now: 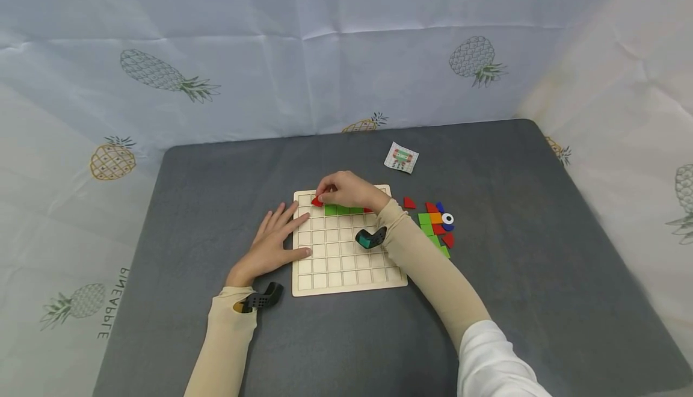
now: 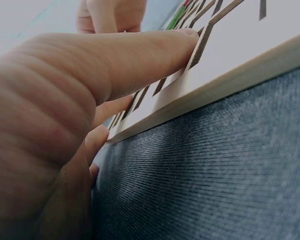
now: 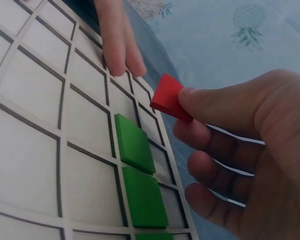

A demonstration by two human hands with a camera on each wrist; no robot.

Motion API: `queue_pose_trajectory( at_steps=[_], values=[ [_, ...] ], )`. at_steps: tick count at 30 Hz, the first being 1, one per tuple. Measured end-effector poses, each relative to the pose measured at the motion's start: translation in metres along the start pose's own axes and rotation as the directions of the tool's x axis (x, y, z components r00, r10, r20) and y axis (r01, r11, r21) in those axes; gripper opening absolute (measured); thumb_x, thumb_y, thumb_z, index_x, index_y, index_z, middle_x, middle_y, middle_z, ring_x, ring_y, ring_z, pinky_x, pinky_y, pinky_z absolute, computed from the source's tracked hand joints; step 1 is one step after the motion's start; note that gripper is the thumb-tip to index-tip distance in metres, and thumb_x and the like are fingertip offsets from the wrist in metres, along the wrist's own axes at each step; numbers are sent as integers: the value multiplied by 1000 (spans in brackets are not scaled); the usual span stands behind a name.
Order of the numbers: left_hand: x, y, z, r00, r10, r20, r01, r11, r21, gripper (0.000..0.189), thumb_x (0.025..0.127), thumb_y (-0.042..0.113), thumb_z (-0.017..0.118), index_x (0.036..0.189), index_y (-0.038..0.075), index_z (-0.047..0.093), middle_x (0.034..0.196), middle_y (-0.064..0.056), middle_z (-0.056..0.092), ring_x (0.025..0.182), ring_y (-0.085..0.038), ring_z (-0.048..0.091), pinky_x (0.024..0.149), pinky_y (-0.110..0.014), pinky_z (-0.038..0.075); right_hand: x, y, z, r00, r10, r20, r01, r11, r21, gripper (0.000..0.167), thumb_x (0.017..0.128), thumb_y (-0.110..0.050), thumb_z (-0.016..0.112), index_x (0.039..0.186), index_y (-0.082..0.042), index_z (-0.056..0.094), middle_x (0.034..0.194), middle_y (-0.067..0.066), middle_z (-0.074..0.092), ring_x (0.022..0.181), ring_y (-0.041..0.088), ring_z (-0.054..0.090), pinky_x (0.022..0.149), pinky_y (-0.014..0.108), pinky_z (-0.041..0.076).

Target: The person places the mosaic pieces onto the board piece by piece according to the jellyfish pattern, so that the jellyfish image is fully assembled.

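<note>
My right hand (image 1: 349, 191) pinches a red piece with a curved edge (image 3: 167, 95) between thumb and forefinger, just above the far left part of a wooden grid board (image 1: 334, 263). Below it in the right wrist view, green square tiles (image 3: 145, 197) sit in a row of the grid. A red piece (image 1: 367, 210) shows at the right end of that row in the head view, partly hidden by the right arm. With fingers spread, my left hand (image 1: 271, 243) rests along the board's left edge. Its thumb (image 2: 155, 50) lies on the rim in the left wrist view.
Right of the board lies a loose group of pieces: green tiles (image 1: 425, 219), an orange square (image 1: 435, 218), a white disc with a dark centre (image 1: 447, 219), blue and red ones. One red piece (image 1: 409, 203) lies apart. Behind the board is a small printed picture card (image 1: 401, 157).
</note>
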State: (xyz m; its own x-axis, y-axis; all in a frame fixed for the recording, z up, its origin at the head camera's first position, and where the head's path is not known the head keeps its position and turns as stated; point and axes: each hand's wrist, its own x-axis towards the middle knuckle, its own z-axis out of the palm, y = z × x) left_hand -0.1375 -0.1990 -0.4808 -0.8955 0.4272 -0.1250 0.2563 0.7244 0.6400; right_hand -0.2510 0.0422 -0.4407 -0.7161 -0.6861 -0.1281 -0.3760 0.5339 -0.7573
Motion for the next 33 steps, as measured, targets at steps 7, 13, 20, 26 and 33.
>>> queue_pose_trajectory(
  at_steps=[7,13,20,26,33],
  values=[
    [1,1,0,1000,-3,1,3,1000,1,83,88,44,76,159,23,37,173,0,9,161,-30,-3,129,-53,-8,3,0,7,1000,10,21,-9,998,-60,14,102,-20,63,104,-14,76,97,1,74,79,12,60,73,24,48],
    [0,2,0,1000,-1,-1,1,1000,1,82,89,45,75,158,23,38,173,0,9,161,-29,-3,129,-53,-8,4,-4,10,999,20,42,-16,994,-110,14,101,-19,64,104,-13,76,99,2,73,82,13,63,77,26,51],
    [-1,1,0,1000,8,-7,-8,1000,0,81,89,43,75,158,22,38,173,-1,10,161,-30,-2,129,-53,-8,4,-9,14,998,29,55,-16,972,-234,14,102,-20,63,104,-15,76,106,3,68,91,15,62,84,31,53],
    [-1,1,0,1000,7,-9,-7,1000,-1,81,89,43,75,158,21,38,173,-1,10,161,-29,-2,129,-52,-8,4,-12,18,998,32,47,-16,953,-303,14,102,-20,63,106,-15,76,107,3,67,91,16,59,82,31,51],
    [-1,1,1,1000,2,-9,-2,1000,-5,82,88,44,75,158,21,39,173,-1,10,161,-29,-2,129,-52,-8,0,-16,18,998,48,41,-31,938,-346,13,102,-19,63,109,-18,74,105,2,64,92,18,53,78,31,47]
  ],
)
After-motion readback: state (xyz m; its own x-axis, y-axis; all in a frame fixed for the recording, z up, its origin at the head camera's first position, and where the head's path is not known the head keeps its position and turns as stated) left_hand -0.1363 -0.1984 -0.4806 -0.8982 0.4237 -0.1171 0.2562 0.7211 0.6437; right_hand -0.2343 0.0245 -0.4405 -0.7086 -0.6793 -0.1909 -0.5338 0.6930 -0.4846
